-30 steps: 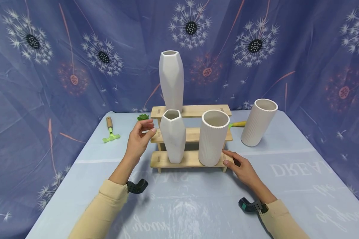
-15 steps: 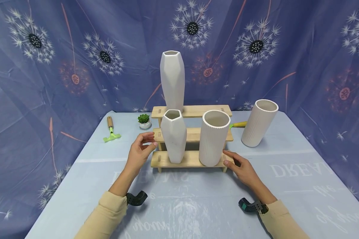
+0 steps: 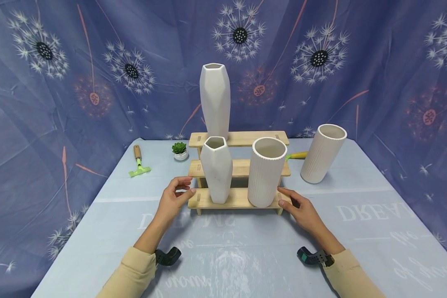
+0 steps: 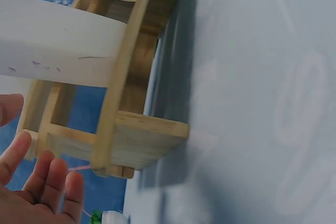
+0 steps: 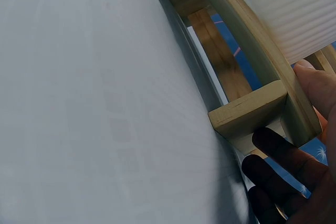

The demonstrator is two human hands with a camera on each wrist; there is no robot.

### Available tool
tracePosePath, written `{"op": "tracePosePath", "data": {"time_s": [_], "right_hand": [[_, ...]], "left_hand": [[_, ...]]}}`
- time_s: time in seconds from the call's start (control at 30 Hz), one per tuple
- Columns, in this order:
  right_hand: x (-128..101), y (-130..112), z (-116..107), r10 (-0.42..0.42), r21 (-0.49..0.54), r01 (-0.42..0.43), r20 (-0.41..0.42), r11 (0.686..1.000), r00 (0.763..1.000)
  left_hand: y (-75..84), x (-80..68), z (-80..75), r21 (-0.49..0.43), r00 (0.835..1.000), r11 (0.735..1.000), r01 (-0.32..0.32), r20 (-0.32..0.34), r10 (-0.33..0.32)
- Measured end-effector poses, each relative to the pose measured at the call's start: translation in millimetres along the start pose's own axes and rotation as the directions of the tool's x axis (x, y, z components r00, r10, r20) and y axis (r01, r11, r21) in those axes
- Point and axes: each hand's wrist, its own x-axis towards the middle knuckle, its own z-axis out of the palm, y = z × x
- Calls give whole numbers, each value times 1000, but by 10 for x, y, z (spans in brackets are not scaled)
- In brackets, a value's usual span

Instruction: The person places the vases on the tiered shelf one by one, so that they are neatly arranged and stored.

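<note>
A three-step wooden plant stand (image 3: 240,198) stands in the middle of the table in the head view. On its bottom step are a faceted white vase (image 3: 217,174) at the left and a ribbed white cylinder vase (image 3: 265,178) at the right. A taller faceted vase (image 3: 215,101) stands on the top step. My right hand (image 3: 299,209) grips the stand's right end, thumb on the bottom board (image 5: 257,40) and fingers beneath beside the leg (image 5: 249,109). By the stand's left end, my left hand (image 3: 174,196) holds nothing, its fingers bent loosely and apart from the wood in the left wrist view.
Another ribbed vase (image 3: 322,154) stands at the right, in front of a yellow-handled tool (image 3: 297,155). Back left are a small potted succulent (image 3: 179,151) and a green rake-like tool with a wooden handle (image 3: 138,162). A blue dandelion-print cloth (image 3: 164,62) hangs behind.
My left hand has come down and toward me along the stand's left side, uncovering the succulent pot. The right hand stays at the bottom step's right end.
</note>
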Motion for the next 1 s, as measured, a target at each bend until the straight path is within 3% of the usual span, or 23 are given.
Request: {"op": "tracePosePath", "data": {"time_s": [0.63,0.77,0.87,1.0], "right_hand": [[7,19,6,-43,42,43,1,998,999],[-2,12,0,-31,38,30,5,999,1000],[-1,17,-1,-26,32,25,6,999,1000],[0,29,-3,-25,37,25,6,999,1000]], "left_hand": [[-259,-40,-25,133,993,987,94,57,-103],[-194,-69,-31,144,985,983,115,111,-132],[-212,-73,-29,152,981,982,111,142,-133],[-360,-51,-18,159,985,984,75,140,-98]]}}
